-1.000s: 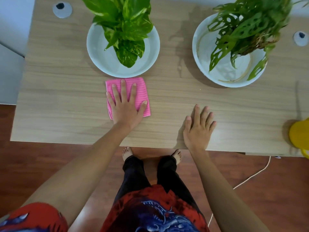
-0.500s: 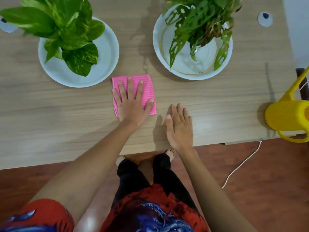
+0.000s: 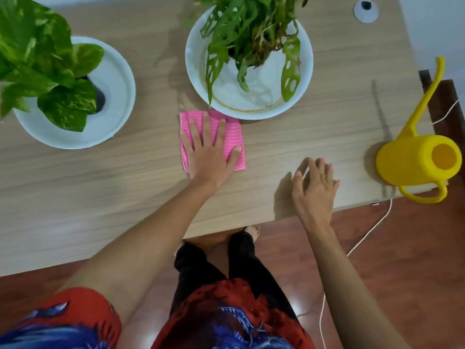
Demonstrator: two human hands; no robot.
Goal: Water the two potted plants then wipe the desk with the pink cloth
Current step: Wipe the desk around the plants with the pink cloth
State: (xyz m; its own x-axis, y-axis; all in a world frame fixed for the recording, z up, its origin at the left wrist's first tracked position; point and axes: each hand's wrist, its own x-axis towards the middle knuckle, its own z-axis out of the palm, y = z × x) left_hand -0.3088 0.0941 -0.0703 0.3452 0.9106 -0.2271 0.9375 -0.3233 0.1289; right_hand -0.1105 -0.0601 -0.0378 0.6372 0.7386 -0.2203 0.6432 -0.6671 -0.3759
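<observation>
Soft, even indoor light; shadows fall left of each hand (wide-angle edges bend), slight motion blur.

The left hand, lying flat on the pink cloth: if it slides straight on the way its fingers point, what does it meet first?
Probably the white round saucer under the hole-leaved potted plant. The left hand presses the pink ribbed cloth, whose far edge already reaches the saucer's rim.

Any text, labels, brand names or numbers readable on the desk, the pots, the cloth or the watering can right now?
None. The yellow watering can, pink cloth, both white saucers and the desk show no writing. The shirt carries a blue dragon-like print, no letters legible.
</observation>
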